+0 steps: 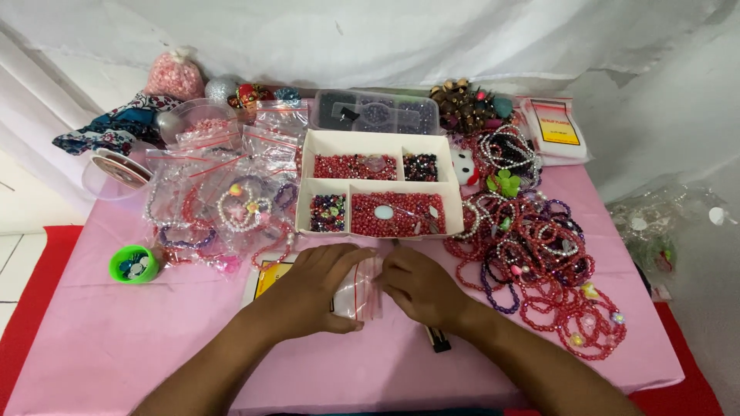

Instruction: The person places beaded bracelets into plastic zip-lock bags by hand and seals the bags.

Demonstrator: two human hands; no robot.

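Observation:
My left hand (312, 291) and my right hand (420, 286) meet over a small clear zip bag (361, 296) with a red seal strip, lying on the pink tablecloth (139, 339). The left hand lies flat on the bag, and the right hand's fingers pinch its right edge. Just beyond the hands stands a white divided box (378, 142) with red, dark and mixed beads in its compartments. A yellow-printed card (270, 277) lies partly under my left hand.
A heap of red, purple and white bead bracelets (539, 254) covers the right side. Clear bags holding bracelets (231, 200) pile at the left, near a green cup (133, 264). A clear lidded case (378, 112), thread spool (123, 169) and packets line the back. A small black object (439, 339) lies under my right wrist.

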